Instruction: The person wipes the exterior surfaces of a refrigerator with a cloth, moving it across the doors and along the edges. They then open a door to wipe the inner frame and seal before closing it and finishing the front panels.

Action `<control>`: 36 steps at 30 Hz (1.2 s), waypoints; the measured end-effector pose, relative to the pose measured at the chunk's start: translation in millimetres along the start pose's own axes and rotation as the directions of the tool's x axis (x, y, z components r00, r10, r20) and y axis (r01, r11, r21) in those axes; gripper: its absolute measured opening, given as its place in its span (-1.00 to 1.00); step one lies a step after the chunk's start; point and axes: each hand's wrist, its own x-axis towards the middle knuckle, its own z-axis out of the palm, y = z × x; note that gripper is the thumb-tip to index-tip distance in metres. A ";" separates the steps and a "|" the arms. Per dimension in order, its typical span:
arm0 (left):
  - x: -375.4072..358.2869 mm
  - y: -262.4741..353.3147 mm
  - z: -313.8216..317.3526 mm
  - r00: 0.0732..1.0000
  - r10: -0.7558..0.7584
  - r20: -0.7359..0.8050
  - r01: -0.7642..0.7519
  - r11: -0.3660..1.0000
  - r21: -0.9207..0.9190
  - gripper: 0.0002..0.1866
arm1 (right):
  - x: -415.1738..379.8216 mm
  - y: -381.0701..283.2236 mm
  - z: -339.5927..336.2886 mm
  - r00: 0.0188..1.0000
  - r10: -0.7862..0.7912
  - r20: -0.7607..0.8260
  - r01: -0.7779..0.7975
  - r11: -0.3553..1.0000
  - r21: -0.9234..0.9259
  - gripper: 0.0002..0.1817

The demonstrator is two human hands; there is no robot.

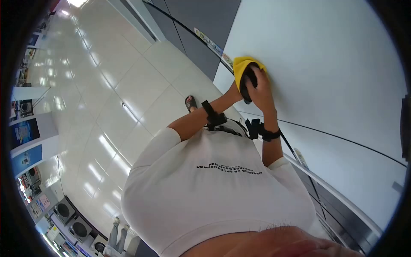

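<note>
A yellow cloth item (243,64) with a black inner side (245,88) is up in front of me, against a large white panel; whether it is a cap or a pouch I cannot make out. My left hand (235,91) comes up under its left side and appears to hold it, its fingers mostly hidden behind the cloth. With bent fingers, my right hand (262,93) grips the black part from the right. Black straps with small devices sit on my left forearm (214,116) and right wrist (266,132).
The smooth white panel (317,68) fills the right side, with a dark seam below. Grey panels (197,25) adjoin it. A pale rail (338,195) runs at lower right. Glossy tiles (115,85) spread left. Front-loading washers (79,227) and another person's legs (116,234) appear at lower left.
</note>
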 end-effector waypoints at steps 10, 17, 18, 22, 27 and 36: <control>91.2 185.3 -39.5 0.897 0.443 0.017 -0.381 0.751 0.539 -0.20 | 75.5 -86.8 -51.2 0.889 -0.234 -0.393 0.286 0.955 0.079 -0.42; 83.6 140.2 -73.2 0.880 0.463 0.103 -0.454 0.759 0.467 -0.44 | 106.3 -78.7 11.1 0.953 -0.205 -0.223 0.177 0.975 -0.136 -0.46; 80.1 128.5 -80.1 0.919 0.390 0.049 -0.371 0.819 0.438 -0.45 | 108.1 -72.0 21.6 0.976 -0.152 -0.157 0.133 0.983 -0.125 -0.45; 101.6 119.5 -104.1 0.892 0.450 0.032 -0.377 0.706 0.600 -0.33 | 118.8 -82.2 32.4 0.994 -0.072 -0.079 0.062 0.991 -0.118 -0.32; 150.7 180.3 -131.5 0.851 0.524 -0.017 -0.369 0.621 0.691 -0.06 | 153.7 -120.4 27.0 0.953 -0.117 -0.281 0.157 0.980 0.122 -0.39; 170.6 85.0 -246.6 0.895 0.438 0.082 -0.299 0.454 0.839 -0.40 | 209.9 -68.4 112.9 0.997 0.056 0.056 -0.069 0.962 0.262 -0.29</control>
